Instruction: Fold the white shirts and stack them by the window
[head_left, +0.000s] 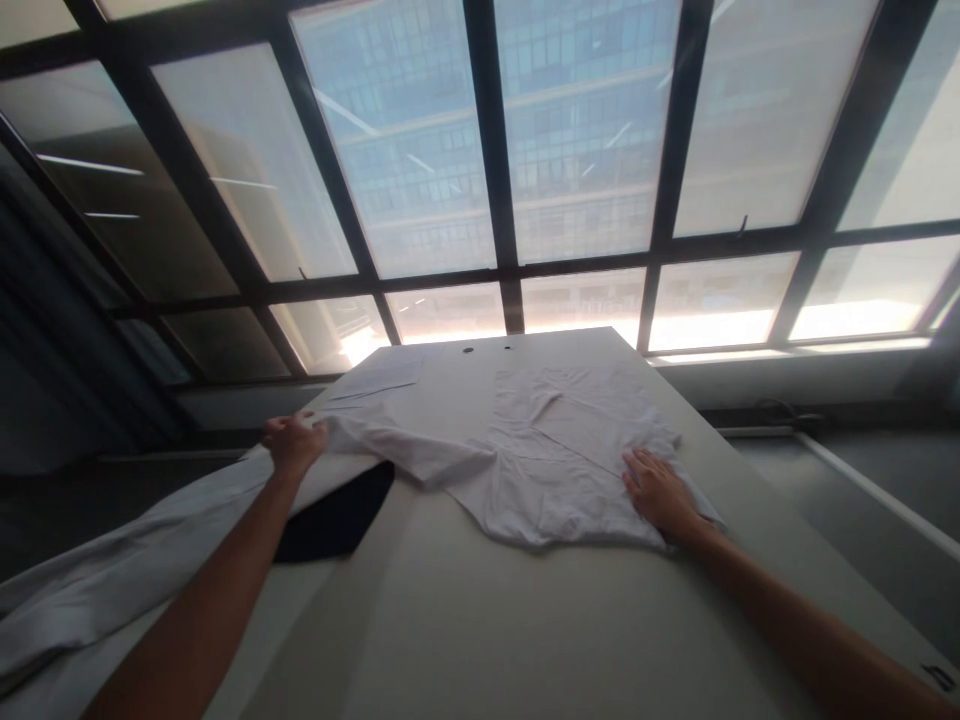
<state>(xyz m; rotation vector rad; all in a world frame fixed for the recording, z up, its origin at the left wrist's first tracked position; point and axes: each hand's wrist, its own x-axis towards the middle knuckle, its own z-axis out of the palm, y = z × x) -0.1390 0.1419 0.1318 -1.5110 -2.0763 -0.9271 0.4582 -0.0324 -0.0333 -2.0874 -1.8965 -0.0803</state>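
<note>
A wrinkled white shirt (555,470) lies spread on the white table (465,620). One of its sleeves (420,450) stretches out to the left. My left hand (295,440) is closed on the far end of that sleeve, pulled up a little from the tabletop. My right hand (661,492) rests flat on the right edge of the shirt, fingers stretched out and holding nothing. Beneath my left forearm lies a dark navy piece of cloth (337,515), beside another white garment (142,545) that trails toward the lower left.
Pale flat sheets (382,372) lie at the table's far left corner. Small dark round marks (468,350) show near its far edge. Behind it stands a wall of dark-framed windows (499,150). A blue-grey curtain (60,330) hangs at left, and a white rail (877,490) runs at right.
</note>
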